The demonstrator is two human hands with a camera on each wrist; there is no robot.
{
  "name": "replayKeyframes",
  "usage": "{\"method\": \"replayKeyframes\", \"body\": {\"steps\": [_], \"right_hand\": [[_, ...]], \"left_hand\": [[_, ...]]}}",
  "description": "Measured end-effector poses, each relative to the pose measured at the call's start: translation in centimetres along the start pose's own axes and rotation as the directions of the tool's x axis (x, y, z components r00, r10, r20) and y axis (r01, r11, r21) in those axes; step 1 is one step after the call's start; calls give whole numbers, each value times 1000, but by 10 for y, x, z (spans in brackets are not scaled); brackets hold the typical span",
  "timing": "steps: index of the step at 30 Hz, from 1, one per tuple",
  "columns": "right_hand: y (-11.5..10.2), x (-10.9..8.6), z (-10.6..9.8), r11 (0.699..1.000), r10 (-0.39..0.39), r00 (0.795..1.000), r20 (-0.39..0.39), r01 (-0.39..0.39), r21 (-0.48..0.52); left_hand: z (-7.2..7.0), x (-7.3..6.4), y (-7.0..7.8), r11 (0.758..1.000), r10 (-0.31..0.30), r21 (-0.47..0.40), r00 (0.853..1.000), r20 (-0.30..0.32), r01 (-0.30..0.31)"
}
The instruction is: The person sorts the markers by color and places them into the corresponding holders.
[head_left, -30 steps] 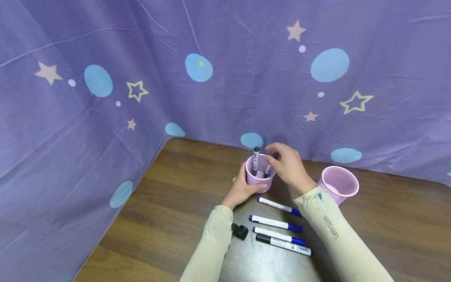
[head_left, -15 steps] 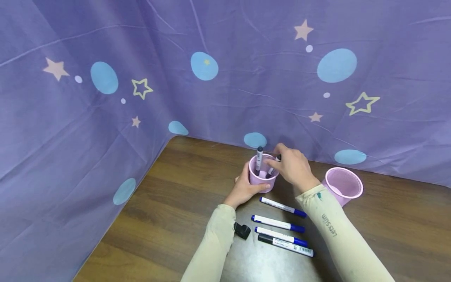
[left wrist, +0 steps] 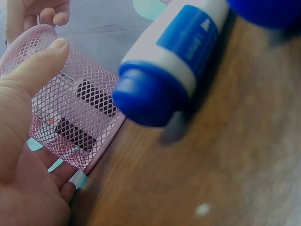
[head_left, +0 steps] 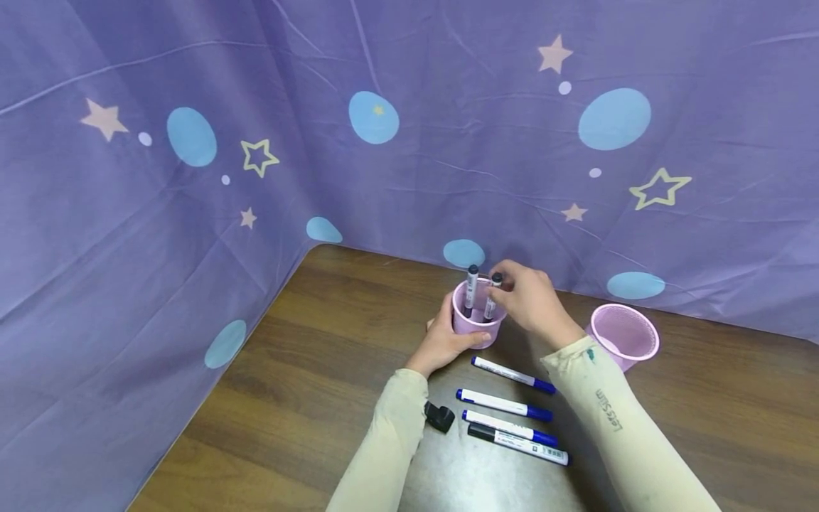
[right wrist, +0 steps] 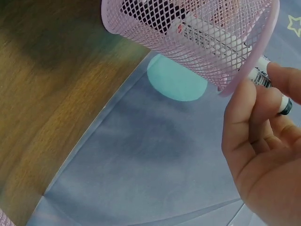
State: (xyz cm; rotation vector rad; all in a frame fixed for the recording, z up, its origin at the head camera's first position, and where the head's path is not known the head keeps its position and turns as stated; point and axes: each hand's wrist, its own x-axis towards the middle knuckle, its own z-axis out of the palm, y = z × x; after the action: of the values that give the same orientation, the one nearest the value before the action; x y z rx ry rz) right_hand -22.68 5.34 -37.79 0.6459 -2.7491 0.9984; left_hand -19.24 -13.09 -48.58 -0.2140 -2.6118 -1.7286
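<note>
A pink mesh pen cup (head_left: 475,332) stands on the wooden table, its side held by my left hand (head_left: 441,341), the thumb across its front. Inside it a black-capped whiteboard marker (head_left: 470,293) leans upright on the left. A second black-capped marker (head_left: 490,307) rises at the cup's right, and my right hand (head_left: 534,302) pinches its upper part between thumb and fingers just above the rim. In the left wrist view the dark lower ends of both markers show through the mesh wall (left wrist: 106,80). The right wrist view has the right-hand fingertips (right wrist: 242,96) right at the rim.
Three blue-capped markers, the nearest to the cup a blue-capped marker (head_left: 505,371), lie in front of it. Beside them lies a black-capped marker (head_left: 527,448). Another pink mesh cup (head_left: 621,334) stands to the right. A purple curtain (head_left: 409,178) closes the back and left.
The marker in my right hand has tipped from a slant to nearly upright inside the cup. My left hand keeps its hold. The head view has shifted slightly.
</note>
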Motion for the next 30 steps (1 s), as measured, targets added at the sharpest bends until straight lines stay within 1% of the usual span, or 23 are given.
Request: {"method": "replayKeyframes", "body": {"steps": [3, 6, 9, 14, 21, 30], "right_hand": [[-1, -1, -1, 1000, -9, 1000, 8, 9, 26], [-1, -2, 0, 999, -20, 1000, -12, 20, 43], [0, -1, 2, 998, -25, 999, -27, 26, 52], [2, 0, 3, 998, -19, 1000, -22, 20, 53], [4, -1, 2, 999, -7, 1000, -17, 8, 48], [-2, 0, -1, 999, -1, 1000, -13, 2, 38]], "left_hand": [[0, 0, 0, 1000, 18, -2, 1000, 0, -18], [0, 1, -1, 999, 36, -10, 999, -1, -36], [-1, 1, -1, 999, 30, -20, 1000, -3, -30], [-1, 0, -1, 1000, 12, -11, 1000, -2, -12], [1, 1, -1, 1000, 11, -9, 1000, 5, -11], [0, 0, 0, 1000, 19, -25, 1000, -3, -19]]}}
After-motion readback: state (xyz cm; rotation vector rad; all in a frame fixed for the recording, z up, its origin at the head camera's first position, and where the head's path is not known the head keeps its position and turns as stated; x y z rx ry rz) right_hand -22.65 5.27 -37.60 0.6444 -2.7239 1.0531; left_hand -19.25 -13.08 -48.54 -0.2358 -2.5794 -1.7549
